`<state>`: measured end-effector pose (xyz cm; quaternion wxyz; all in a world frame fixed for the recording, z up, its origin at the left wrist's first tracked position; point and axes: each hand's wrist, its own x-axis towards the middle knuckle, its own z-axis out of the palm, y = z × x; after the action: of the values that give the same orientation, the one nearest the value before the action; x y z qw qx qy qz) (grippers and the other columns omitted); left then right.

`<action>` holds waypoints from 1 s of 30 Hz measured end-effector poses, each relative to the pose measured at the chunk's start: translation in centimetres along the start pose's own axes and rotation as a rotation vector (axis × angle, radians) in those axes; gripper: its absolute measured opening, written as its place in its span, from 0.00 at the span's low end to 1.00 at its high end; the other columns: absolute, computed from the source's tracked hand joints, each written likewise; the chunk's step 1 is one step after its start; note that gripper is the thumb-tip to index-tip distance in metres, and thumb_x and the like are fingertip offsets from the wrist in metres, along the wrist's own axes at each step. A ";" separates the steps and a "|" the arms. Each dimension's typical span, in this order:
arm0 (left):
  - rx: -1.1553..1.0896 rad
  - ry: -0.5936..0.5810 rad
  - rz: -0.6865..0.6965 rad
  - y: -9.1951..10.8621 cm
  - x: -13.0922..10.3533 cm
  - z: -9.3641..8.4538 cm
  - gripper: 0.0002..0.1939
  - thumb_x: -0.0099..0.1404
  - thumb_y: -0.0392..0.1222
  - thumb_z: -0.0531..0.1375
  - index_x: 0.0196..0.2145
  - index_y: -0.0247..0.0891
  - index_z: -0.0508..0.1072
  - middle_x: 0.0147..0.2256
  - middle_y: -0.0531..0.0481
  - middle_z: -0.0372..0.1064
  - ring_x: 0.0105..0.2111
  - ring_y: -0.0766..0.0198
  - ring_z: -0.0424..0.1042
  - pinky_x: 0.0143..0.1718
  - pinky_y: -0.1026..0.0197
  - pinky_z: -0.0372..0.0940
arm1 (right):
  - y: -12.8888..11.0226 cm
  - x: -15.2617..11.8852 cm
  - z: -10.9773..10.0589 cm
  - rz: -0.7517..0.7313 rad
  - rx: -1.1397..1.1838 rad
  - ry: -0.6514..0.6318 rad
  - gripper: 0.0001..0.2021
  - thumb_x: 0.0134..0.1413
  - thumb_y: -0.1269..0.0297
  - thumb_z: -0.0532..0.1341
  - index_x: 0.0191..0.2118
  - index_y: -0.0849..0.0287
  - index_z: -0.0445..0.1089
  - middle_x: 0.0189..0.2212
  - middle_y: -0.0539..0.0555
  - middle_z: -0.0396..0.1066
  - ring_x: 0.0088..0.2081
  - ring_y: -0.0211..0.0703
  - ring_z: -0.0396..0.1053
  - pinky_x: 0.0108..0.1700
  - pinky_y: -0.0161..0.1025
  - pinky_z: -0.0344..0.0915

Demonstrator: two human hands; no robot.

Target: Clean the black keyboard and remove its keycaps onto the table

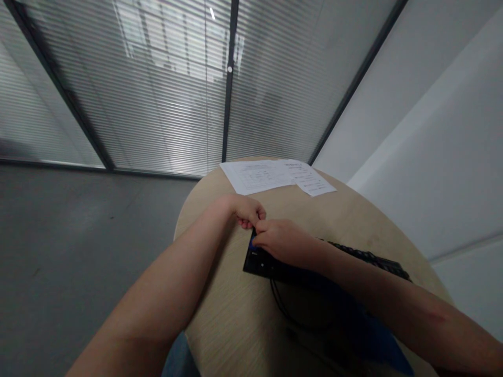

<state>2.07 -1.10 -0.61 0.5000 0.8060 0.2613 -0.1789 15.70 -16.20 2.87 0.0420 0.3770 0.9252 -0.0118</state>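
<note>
A flat black device lies on the round wooden table, its left end showing small white marks and a bluish patch. My left hand is closed at the far left corner of the device, fingers curled; what it pinches, if anything, is too small to make out. Touching it from the right, my right hand has thumb and fingers pressed together over the same end. Whatever sits between those fingertips is hidden. Part of the device is covered by my right forearm.
Printed paper sheets lie at the table's far edge. Behind my right forearm is a black ridged object. A black cable loops in front of the device. Glass panels with blinds stand beyond, and a white wall rises at the right.
</note>
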 end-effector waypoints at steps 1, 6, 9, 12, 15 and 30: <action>0.001 -0.002 0.003 0.0 0.0 0.0 0.20 0.44 0.51 0.71 0.28 0.39 0.67 0.18 0.58 0.63 0.19 0.69 0.63 0.19 0.69 0.58 | 0.0 0.1 0.0 0.002 -0.004 0.002 0.12 0.66 0.73 0.56 0.39 0.60 0.78 0.40 0.57 0.73 0.39 0.43 0.70 0.38 0.38 0.61; 0.008 0.000 -0.032 0.1 -0.1 0.0 0.21 0.47 0.54 0.70 0.31 0.40 0.69 0.18 0.58 0.63 0.19 0.69 0.64 0.20 0.69 0.59 | 0.0 -0.7 -0.4 -0.010 0.017 -0.041 0.12 0.65 0.72 0.57 0.38 0.60 0.79 0.39 0.56 0.73 0.38 0.42 0.70 0.39 0.37 0.61; 0.020 0.014 -0.038 0.1 -0.2 -0.1 0.20 0.48 0.53 0.70 0.33 0.40 0.70 0.19 0.57 0.64 0.20 0.68 0.65 0.21 0.69 0.59 | -0.1 -0.8 -0.1 0.035 0.052 -0.033 0.12 0.66 0.72 0.57 0.38 0.59 0.79 0.40 0.56 0.74 0.39 0.41 0.70 0.40 0.37 0.61; 0.027 0.024 -0.027 0.2 -0.4 0.0 0.20 0.48 0.53 0.69 0.32 0.40 0.69 0.19 0.57 0.64 0.20 0.68 0.64 0.21 0.69 0.59 | -0.2 -0.3 0.5 0.058 0.062 0.014 0.12 0.66 0.72 0.56 0.40 0.59 0.79 0.41 0.57 0.74 0.41 0.42 0.70 0.41 0.37 0.61; 0.022 0.024 0.000 0.3 -0.6 0.0 0.22 0.47 0.55 0.70 0.31 0.39 0.67 0.19 0.58 0.63 0.20 0.69 0.64 0.21 0.69 0.59 | 0.0 -0.4 0.2 0.067 0.084 0.056 0.12 0.66 0.71 0.57 0.41 0.60 0.79 0.42 0.57 0.73 0.41 0.43 0.70 0.41 0.38 0.62; 0.048 -0.007 -0.015 0.2 -0.7 -0.2 0.25 0.48 0.61 0.70 0.34 0.39 0.70 0.20 0.56 0.64 0.21 0.67 0.65 0.21 0.67 0.60 | 0.2 -3.8 2.0 0.188 0.256 0.159 0.12 0.66 0.72 0.57 0.44 0.59 0.79 0.40 0.57 0.74 0.41 0.42 0.70 0.44 0.38 0.63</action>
<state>1.64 -1.18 0.01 0.4800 0.8152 0.2614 -0.1916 18.67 -18.82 1.17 -0.0785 0.4639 0.8772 -0.0958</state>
